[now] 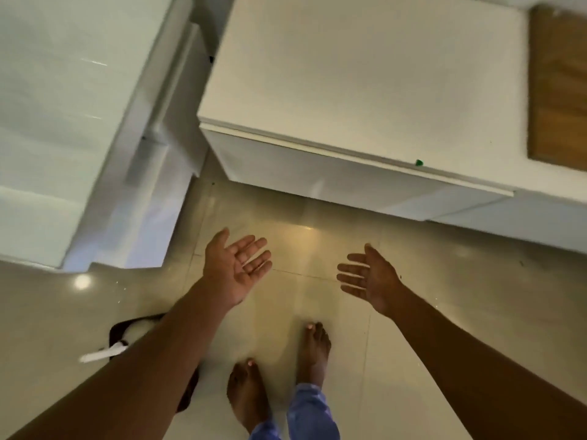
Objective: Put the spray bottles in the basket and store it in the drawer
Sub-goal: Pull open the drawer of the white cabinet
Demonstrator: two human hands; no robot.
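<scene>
My left hand (235,265) and my right hand (368,277) are both held out over the glossy tiled floor, palms turned inward, fingers spread, nothing in either. In front of them stands a white cabinet whose drawer front (333,179) is flush under the white counter top (365,74). No spray bottle and no basket shows anywhere in view.
A tall white cabinet (63,122) stands at the left with a narrow gap beside the counter. A wooden board (559,90) lies on the counter at the right. A small green speck (419,162) sits on the counter edge. A dark mat with a white object (133,338) lies by my left arm. My bare feet (279,369) are below.
</scene>
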